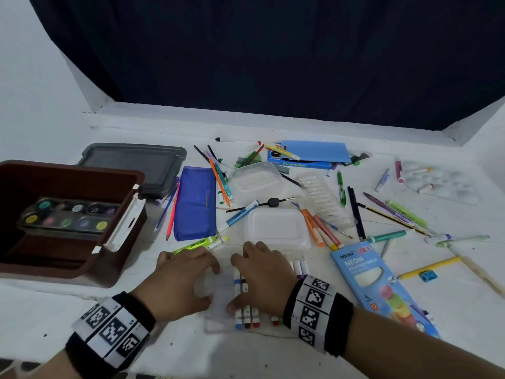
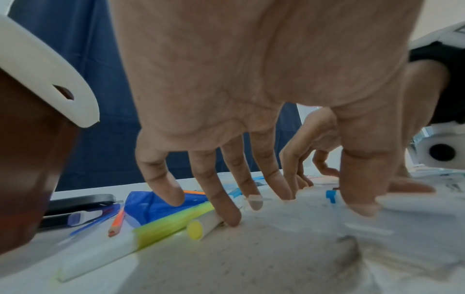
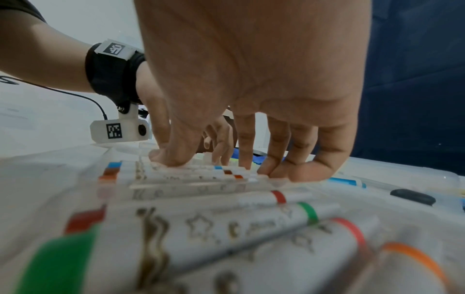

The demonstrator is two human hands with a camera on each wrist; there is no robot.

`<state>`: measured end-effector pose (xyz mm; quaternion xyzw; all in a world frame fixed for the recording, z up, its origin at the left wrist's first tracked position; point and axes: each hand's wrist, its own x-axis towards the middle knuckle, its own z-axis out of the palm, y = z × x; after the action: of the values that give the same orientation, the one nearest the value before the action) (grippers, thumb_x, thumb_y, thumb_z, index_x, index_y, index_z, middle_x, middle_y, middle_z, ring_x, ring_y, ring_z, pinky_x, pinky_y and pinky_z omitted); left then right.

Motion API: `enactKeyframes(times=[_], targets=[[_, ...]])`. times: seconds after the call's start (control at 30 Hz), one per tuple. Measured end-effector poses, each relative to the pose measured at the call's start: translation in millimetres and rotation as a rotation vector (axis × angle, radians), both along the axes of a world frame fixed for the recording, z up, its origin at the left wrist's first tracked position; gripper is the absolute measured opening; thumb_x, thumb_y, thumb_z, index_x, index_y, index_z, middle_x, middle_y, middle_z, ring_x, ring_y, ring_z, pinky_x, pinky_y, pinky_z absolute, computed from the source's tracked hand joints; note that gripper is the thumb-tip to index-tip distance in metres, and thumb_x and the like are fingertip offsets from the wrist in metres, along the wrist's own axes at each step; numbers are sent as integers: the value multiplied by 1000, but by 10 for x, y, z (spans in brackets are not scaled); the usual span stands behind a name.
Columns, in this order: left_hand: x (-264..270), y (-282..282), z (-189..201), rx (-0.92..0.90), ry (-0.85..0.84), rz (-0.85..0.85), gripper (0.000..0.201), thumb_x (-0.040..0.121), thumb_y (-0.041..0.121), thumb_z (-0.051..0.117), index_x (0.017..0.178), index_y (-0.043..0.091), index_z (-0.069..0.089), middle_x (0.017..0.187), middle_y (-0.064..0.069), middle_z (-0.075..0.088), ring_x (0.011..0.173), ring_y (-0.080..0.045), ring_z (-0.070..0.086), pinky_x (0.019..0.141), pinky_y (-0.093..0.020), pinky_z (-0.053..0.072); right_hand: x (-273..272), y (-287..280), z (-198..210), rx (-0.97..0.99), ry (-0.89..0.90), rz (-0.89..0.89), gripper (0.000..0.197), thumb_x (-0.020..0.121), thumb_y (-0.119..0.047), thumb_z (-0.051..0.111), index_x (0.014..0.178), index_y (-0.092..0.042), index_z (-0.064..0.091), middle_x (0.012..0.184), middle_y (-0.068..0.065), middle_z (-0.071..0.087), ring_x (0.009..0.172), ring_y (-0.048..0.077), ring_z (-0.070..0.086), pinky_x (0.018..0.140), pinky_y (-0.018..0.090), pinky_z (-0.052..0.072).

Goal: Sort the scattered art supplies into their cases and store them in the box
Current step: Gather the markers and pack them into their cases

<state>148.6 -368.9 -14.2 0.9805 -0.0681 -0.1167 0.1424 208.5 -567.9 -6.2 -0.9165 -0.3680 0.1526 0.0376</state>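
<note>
Head view: white table (image 1: pixel 191 348) w/ scattered art supplies. Brown box (image 1: pixel 82 214) lies well left of left hand, a watercolour palette (image 1: pixel 68 216) inside it; grey lid (image 1: pixel 136 162) sits behind the box. Blue neon pencil carton (image 1: pixel 382 285) lies just right of right hand. Blue pouch (image 1: pixel 194 203) is ahead of left hand; clear tub (image 1: pixel 257 179) and its clear lid (image 1: pixel 276 228) are ahead of right hand. Clear marker case (image 1: pixel 218 305) lies flat under both hands, white markers (image 1: pixel 246 315) lined up inside, coloured ends toward the wrists.

Left hand (image 1: pixel 180 280): fingers spread and arched, tips down on the case's left part; thumb presses beside the blue marker (left wrist view). Holds nothing.

Right hand (image 1: pixel 262 277): fingers close together, tips pressed onto the marker row; thumb (image 3: pixel 171 157) presses the marker barrels near their blue and brown ends. Nothing is pinched or lifted.

Yellow-green highlighter (image 1: pixel 199 244) lies just ahead of left hand's fingertips; in left wrist view a finger (image 2: pixel 226 208) touches a short yellow-ended marker (image 2: pixel 201 226) beside it. Loose pens and pencils lie far right of right hand; small blue sharpener (image 1: pixel 426 275) is right of the carton.
</note>
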Motion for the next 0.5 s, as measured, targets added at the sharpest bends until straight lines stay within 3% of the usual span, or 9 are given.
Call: enactKeyframes(times=[0.2,0.27,0.33,0.4,0.5], targets=[[-2,-47,61,3,25,22,45,76,51,65,116,48,45,124,33,39,122,8,35,89,-30,23,21,-147,96,125,-75,-3,80,70,-81,55,123,-21,54,109,-1,57,103,23,53,90,43,38],[-10,-52,116,43,20,46,48,80,45,65,123,48,43,127,36,34,128,4,32,92,-30,23,47,-246,250,193,-108,-32,74,77,-79,43,119,-20,56,105,-1,59,100,23,57,90,43,39],[-26,-75,150,99,14,88,52,84,39,64,130,47,42,129,35,31,132,1,31,93,-32,23,75,-442,394,178,-125,-58,58,87,-69,46,119,-22,55,106,-1,59,101,23,58,92,43,39],[-66,-148,153,108,-50,125,48,85,39,62,129,47,46,130,32,38,131,-2,36,89,-33,23,85,-723,474,148,-139,-82,42,93,-56,49,121,-25,53,109,-2,58,105,22,58,95,43,39],[-165,-372,138,63,-148,121,45,77,54,46,119,45,59,122,27,56,118,-7,53,79,-35,25,55,-1268,499,77,-148,-131,40,95,-53,45,127,-30,49,118,-5,57,112,20,56,99,42,37]])
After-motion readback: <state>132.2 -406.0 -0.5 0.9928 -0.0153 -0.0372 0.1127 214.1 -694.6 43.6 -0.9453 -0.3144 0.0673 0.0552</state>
